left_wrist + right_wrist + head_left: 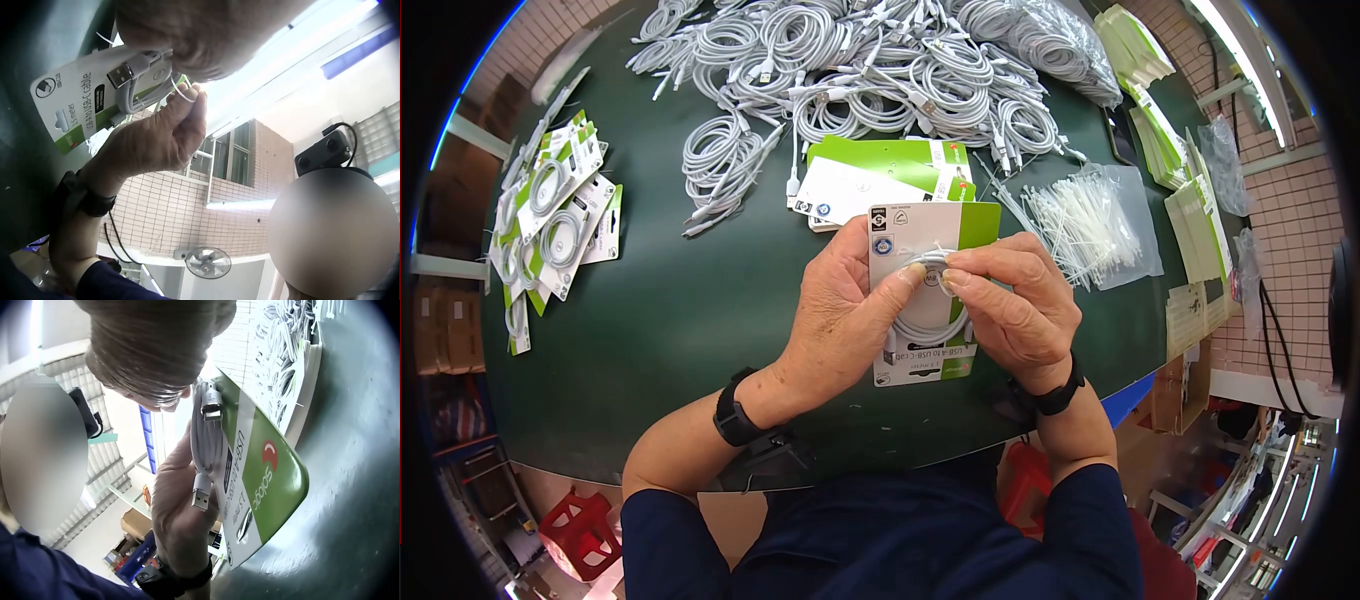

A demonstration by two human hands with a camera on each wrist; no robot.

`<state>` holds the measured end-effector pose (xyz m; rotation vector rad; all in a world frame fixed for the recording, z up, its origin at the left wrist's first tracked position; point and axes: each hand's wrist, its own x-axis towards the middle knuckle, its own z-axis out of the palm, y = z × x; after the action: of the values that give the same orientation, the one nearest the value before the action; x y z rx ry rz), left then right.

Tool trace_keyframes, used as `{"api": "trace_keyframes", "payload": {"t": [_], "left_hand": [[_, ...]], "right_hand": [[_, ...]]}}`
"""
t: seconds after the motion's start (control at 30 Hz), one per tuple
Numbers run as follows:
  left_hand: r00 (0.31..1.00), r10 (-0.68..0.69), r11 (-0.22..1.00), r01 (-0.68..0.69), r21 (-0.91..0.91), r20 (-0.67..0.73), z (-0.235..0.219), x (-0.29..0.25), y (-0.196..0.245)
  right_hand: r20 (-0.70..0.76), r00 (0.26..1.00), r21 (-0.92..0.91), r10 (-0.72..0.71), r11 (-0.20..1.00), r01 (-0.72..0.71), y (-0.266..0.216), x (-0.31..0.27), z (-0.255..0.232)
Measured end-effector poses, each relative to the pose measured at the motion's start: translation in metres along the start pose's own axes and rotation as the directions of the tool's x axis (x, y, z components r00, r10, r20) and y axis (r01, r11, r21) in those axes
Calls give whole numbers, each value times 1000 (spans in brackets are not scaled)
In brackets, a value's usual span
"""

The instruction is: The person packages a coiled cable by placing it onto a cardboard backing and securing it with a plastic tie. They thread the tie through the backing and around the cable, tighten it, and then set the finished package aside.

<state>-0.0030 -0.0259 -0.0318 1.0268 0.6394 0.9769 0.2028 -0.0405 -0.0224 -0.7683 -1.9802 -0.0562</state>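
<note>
Upright over the table, a white and green card (975,225) carries a coiled white cable (930,330). The left hand (840,310) grips the card's left side, its thumb pressing the top of the coil. The right hand (1025,300) pinches a thin white tie at the coil's top between thumb and fingertips; the tie's loop (182,92) shows in the left wrist view. In the right wrist view a USB plug (200,499) hangs at the coil's end, in front of the left hand (181,519).
Coiled cables (830,60) heap at the table's back. Blank cards (860,185) lie beyond the held card. White ties (1090,225) on a plastic bag sit to the right, card stacks (1195,225) farther right. Carded cables (560,220) pile at the left.
</note>
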Motion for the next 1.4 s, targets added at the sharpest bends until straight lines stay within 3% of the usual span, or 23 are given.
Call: {"api": "trace_keyframes", "payload": {"t": [0.6, 0.9, 1.13, 1.3, 1.4], "left_hand": [[998, 49, 997, -47, 68, -26, 5, -4, -5], [999, 35, 994, -33, 105, -21, 0, -4, -9], [1000, 3, 993, -3, 120, 2, -2, -4, -8], [997, 71, 994, -70, 89, -14, 1, -2, -11], [998, 65, 996, -64, 69, -6, 2, -2, -5]], "right_hand": [[-1, 993, 51, 119, 992, -119, 7, 5, 7], [31, 999, -43, -15, 999, 17, 6, 4, 5], [69, 994, -14, 84, 996, -83, 5, 14, 0], [104, 987, 38, 119, 992, -124, 7, 16, -10], [-76, 947, 216, 311, 933, -289, 7, 16, -14]]}}
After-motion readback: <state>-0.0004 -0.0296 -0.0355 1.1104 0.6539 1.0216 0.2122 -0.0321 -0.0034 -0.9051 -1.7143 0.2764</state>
